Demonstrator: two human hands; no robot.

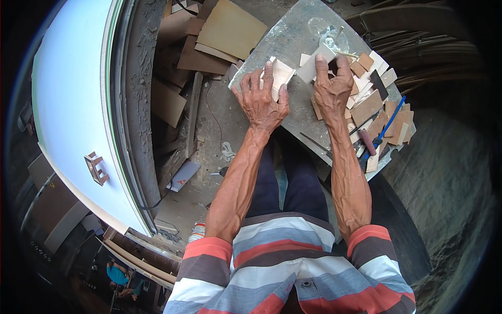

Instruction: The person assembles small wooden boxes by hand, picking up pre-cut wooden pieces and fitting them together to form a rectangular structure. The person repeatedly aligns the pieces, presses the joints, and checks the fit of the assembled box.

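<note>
My left hand (263,102) grips a small pale wooden piece with raised sides, like a shallow tray (283,73), at the near left edge of the worktable (280,42). Its fingers press on the left side and the thumb on the near side. Between the thumb and bent fingers of my right hand (333,89) is a thin, flat, pale wooden piece (308,68), tilted above the tabletop. The two pieces are apart. Just beyond the right hand stands a clear plastic container (329,37) with a stick in it. What the container holds is hard to make out.
Many small wood offcuts (367,106) cover the table's right side, along with a blue rod-like tool (393,116) and a maroon handle (367,142). Larger boards (232,29) lie on the floor at left. A long white panel (73,104) bears a small wooden frame (97,168). Another person (117,274) is far off, lower left.
</note>
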